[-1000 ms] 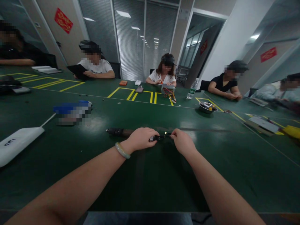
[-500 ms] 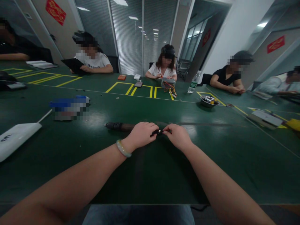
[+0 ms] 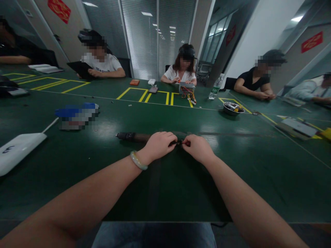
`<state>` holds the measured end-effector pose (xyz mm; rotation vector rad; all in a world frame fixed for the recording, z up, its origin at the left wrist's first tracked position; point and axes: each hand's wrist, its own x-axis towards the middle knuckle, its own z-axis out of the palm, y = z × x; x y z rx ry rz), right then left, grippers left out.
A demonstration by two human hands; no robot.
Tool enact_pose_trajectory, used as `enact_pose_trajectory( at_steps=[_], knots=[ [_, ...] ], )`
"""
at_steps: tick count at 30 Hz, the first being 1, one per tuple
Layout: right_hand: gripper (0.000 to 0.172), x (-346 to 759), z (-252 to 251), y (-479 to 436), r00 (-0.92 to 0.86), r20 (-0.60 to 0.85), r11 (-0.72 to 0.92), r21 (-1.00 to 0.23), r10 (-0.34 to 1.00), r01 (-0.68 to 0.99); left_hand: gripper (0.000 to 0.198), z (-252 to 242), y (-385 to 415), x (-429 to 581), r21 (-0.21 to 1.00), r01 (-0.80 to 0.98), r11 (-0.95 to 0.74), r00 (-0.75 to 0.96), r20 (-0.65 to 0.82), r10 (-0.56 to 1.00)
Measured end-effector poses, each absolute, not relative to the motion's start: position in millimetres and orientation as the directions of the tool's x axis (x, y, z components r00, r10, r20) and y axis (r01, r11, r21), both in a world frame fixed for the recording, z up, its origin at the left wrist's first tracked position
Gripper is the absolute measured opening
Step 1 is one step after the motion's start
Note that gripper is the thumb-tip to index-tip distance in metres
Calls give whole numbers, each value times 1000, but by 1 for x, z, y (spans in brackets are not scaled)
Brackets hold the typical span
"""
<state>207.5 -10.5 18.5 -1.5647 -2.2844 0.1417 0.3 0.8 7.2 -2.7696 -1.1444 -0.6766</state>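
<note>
Closer together than a second ago, the left hand (image 3: 160,146) and right hand (image 3: 198,148) meet at a small dark part (image 3: 179,142), left fingers curled round one end, right fingers pinching the other. Partly hidden by the left hand, a dark tool (image 3: 133,137) lies on the tabletop (image 3: 170,193). Joining or adjusting the part seems in hand, which calls for steady left support and fine right-hand control.
</note>
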Motion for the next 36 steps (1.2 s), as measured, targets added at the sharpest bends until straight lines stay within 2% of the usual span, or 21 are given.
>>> enact_pose_trajectory(
  at_steps=[6,26,36],
  knots=[
    [3,211,18,-8,-331,201,384,-377,922,842,14,6,4,-2,140,664,-735,625,436,648],
    [6,212,21,-8,-339,179,383,-388,923,838,21,8,6,-3,84,647,-758,669,416,617],
    [4,213,15,-5,-361,216,419,-390,907,820,15,8,5,-2,126,667,-735,634,422,648]
  ],
)
